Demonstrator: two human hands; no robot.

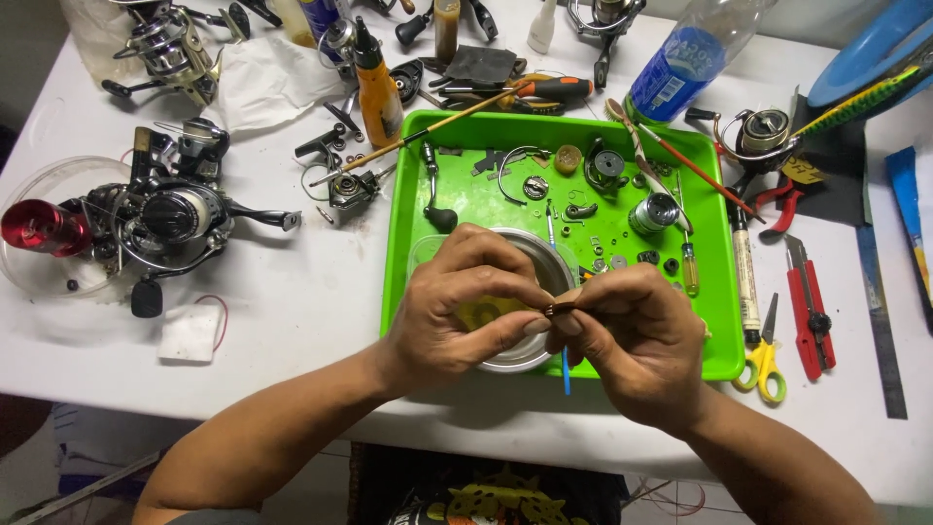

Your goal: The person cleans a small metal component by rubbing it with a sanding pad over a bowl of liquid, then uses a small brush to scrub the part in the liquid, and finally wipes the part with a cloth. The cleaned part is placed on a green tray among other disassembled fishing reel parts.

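Together both hands [549, 316] pinch a small brown part [561, 310].

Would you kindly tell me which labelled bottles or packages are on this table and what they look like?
Plastic bottle: top right, behind the green tray, lying tilted; clear, with a blue label.
Orange bottle: left of the tray's back corner, upright, black nozzle cap.
Small white bottle: top edge, middle.

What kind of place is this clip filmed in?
Likely a home workbench for fishing reel repair: a white table holds a fishing reel, a green tray of small parts, and scissors.
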